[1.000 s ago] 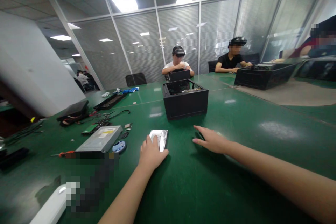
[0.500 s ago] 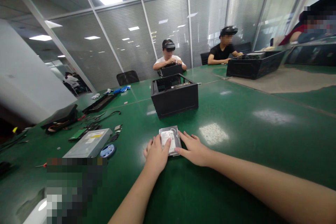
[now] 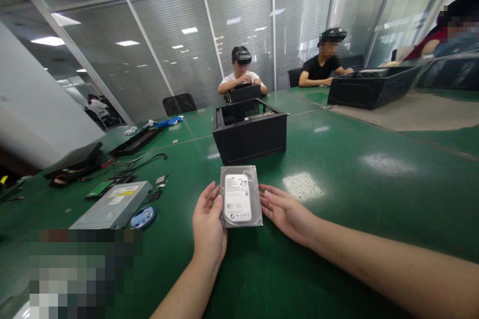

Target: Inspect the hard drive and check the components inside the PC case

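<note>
A silver hard drive (image 3: 240, 196) with a white label is lifted above the green table (image 3: 337, 194), label side towards me. My left hand (image 3: 208, 222) grips its left edge, thumb on the front. My right hand (image 3: 285, 212) holds its right edge with fingers behind and beside it. A little beyond the drive stands an open black computer case (image 3: 249, 130).
To the left lie a grey optical drive (image 3: 112, 205), a blue round part (image 3: 142, 217), cables and boards (image 3: 112, 172) and a black panel (image 3: 135, 141). Other people sit at the far side with black cases (image 3: 372, 87). A blurred patch covers the lower left.
The hard drive lay flat on the table under my left hand. My right hand moved in to it, and both hands have lifted it and tilted it up.
</note>
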`<state>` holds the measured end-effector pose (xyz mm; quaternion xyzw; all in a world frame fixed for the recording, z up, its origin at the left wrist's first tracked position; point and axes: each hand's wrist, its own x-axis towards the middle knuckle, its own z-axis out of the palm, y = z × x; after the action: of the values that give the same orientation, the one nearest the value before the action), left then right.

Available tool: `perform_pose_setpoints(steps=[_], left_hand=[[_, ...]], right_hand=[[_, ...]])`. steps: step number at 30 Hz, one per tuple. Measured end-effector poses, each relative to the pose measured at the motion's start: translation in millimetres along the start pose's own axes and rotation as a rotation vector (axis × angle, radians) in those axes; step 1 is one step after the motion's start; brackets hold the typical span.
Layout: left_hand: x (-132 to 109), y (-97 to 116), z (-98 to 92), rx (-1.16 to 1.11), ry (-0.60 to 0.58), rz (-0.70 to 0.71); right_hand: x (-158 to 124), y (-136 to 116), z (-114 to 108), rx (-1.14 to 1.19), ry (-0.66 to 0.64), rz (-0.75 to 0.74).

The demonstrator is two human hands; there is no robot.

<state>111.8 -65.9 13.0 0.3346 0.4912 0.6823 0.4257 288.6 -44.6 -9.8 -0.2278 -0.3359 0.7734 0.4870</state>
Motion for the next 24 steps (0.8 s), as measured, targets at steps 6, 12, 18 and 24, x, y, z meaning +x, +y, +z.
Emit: perform_pose_setpoints(steps=[6,12,18,24], left_hand=[[-8.2,-1.1,6.3,-0.077,-0.074,-0.13],[-1.2,-4.7,4.0,-0.059,-0.225,-0.192],[0.0,-7.4,-0.6,0.033,-0.251,-0.113],[-1.1,-4.0,1.0,0.028,-0.232,-0.137]], right_hand=[[2.2,5.3,-5.3,-0.063,-0.106,0.039],[3.9,2.7,-11.5,-0.21,-0.061,-0.117],[3.4,-3.7,-7.2,-0.272,-0.057,-0.136],[3.3,-1.2,-9.6,-0.283,-0.07,-0.158]])
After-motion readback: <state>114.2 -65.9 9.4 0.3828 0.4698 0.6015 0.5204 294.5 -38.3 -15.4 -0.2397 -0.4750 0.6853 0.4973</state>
